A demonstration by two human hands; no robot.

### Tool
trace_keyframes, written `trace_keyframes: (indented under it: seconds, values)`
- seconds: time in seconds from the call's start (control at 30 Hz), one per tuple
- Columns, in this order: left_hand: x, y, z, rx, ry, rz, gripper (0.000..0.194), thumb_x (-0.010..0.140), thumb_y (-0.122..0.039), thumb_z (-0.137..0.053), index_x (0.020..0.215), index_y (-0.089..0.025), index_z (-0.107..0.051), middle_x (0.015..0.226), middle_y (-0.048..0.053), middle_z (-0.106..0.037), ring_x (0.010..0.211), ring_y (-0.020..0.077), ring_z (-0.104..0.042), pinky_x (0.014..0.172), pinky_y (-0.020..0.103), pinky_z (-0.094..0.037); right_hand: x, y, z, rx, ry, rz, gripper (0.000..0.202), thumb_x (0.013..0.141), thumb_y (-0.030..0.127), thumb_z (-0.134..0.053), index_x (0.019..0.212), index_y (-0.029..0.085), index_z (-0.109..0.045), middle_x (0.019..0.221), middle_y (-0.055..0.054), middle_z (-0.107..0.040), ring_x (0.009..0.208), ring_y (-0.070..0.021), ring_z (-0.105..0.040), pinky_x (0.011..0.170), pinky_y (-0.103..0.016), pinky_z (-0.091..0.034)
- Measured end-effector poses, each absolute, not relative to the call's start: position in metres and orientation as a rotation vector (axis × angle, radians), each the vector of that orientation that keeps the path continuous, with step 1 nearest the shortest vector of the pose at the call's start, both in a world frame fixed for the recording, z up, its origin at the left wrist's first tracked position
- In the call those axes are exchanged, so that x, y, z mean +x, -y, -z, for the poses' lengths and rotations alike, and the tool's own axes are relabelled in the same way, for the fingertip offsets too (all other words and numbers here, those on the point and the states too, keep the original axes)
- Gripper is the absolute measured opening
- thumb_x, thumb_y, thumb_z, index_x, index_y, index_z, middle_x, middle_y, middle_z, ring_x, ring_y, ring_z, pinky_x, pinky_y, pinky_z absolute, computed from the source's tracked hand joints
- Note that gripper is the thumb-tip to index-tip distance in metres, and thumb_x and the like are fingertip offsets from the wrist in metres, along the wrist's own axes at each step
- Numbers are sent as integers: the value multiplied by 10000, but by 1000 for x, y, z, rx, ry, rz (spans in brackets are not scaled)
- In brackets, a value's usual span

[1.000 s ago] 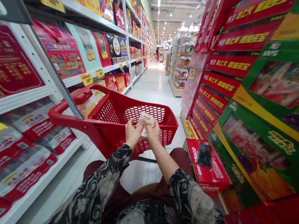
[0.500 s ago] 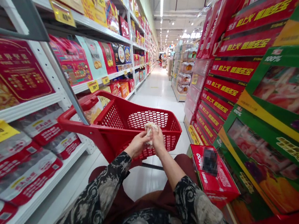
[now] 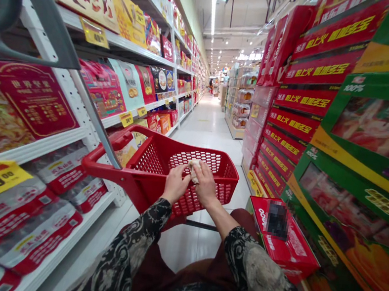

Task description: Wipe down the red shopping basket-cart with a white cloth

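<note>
A red plastic shopping basket cart (image 3: 223,183) with perforated walls stands in front of my knees. My right hand (image 3: 205,185) presses a crumpled cream-white cloth (image 3: 194,170) against the basket's near rim, its fingers closed over it. Just left of the cloth, my left hand (image 3: 176,183) is curled over the same rim, with its thumb pointing toward the cloth. Part of the cloth is hidden under the right fingers. The cart's grey handle (image 3: 37,57) rises on a metal bar at the upper left.
Shelves (image 3: 116,121) of packaged goods and bottle packs (image 3: 28,236) line the left side. Stacked red drink cartons (image 3: 292,122) and green gift boxes (image 3: 371,146) rise on the right. A red box (image 3: 296,253) with a blurred dark item on top lies by my right knee.
My left hand has moved from the cloth slightly left to the basket's rim. The right hand keeps the cloth. My view has tilted up a little, shifting the scene down and right.
</note>
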State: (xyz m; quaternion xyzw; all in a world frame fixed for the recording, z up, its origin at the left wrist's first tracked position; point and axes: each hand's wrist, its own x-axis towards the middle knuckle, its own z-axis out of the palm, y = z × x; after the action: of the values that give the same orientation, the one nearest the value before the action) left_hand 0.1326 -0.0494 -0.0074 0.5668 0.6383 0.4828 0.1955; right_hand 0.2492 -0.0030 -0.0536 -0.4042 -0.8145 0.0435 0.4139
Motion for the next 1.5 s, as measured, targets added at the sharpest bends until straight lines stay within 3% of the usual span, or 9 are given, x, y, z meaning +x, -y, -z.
trace_keyframes:
  seconds: [0.1, 0.27, 0.47, 0.7, 0.9, 1.0, 1.17, 1.27, 1.5]
  values:
    - [120, 58, 16, 2115, -2265, -1000, 509, 720, -167, -533, 1226, -113, -536, 1407, 171, -436, 1340, 317, -324, 1122, 567, -125, 252, 0, 65, -1031, 2216, 13, 456, 876, 94, -414, 1302, 226, -511, 1423, -65, -435, 1338, -241, -335, 1085, -451, -287]
    - [105, 68, 32, 2408, -2431, -471, 560, 742, -202, -512, 1290, -95, -482, 1418, 168, -425, 1363, 317, -286, 1121, 552, -140, 290, -11, 83, -1227, 2205, 98, 448, 893, 89, -399, 1301, 235, -512, 1432, -79, -421, 1341, -253, -333, 1075, -490, -272]
    - [106, 66, 35, 2440, -2483, -407, 577, 749, -229, -500, 1311, -105, -462, 1417, 162, -428, 1345, 320, -314, 1113, 552, -149, 353, -29, 88, -1584, 1972, 109, 492, 867, 45, -347, 1318, 171, -498, 1434, -142, -403, 1337, -272, -333, 1053, -493, -292]
    - [110, 66, 38, 2455, -2544, -338, 571, 760, -227, -480, 1314, -93, -454, 1372, 167, -476, 1299, 325, -361, 1107, 563, -143, 295, -14, 96, -1190, 2113, 116, 479, 833, 40, -390, 1254, 191, -561, 1427, -91, -424, 1373, -222, -264, 1106, -444, -246]
    - [111, 70, 33, 2455, -2526, -246, 581, 780, -222, -436, 1345, -87, -416, 1392, 137, -459, 1311, 293, -344, 1124, 538, -137, 286, -1, 88, -1276, 2097, 61, 600, 797, 272, -557, 1379, 257, -409, 1509, -104, -267, 1392, -321, -181, 1072, -602, -164]
    - [113, 71, 32, 2452, -2525, -237, 586, 786, -234, -433, 1354, -93, -407, 1394, 136, -457, 1315, 292, -339, 1127, 538, -130, 304, -5, 83, -1468, 2059, -3, 577, 828, 354, -533, 1386, 310, -391, 1522, -91, -237, 1382, -359, -186, 1036, -633, -194]
    - [115, 71, 32, 2449, -2527, -220, 599, 790, -253, -441, 1363, -87, -394, 1402, 142, -446, 1320, 298, -332, 1126, 536, -130, 327, -22, 81, -1589, 2040, 13, 547, 840, 111, -433, 1351, 305, -449, 1488, -97, -317, 1328, -290, -327, 1051, -510, -253]
    - [118, 71, 31, 2435, -2535, -193, 600, 790, -246, -441, 1369, -96, -391, 1413, 138, -437, 1326, 297, -326, 1127, 534, -124, 330, -22, 83, -1587, 1996, 25, 547, 826, 73, -418, 1334, 267, -476, 1464, -122, -348, 1310, -270, -348, 1047, -479, -265]
    - [118, 68, 31, 2417, -2558, -151, 640, 778, -273, -459, 1385, -91, -365, 1429, 150, -411, 1340, 308, -301, 1121, 550, -119, 297, -2, 88, -1344, 2043, 70, 528, 852, 412, -514, 1346, 236, -454, 1506, -99, -272, 1355, -323, -221, 1075, -550, -176]
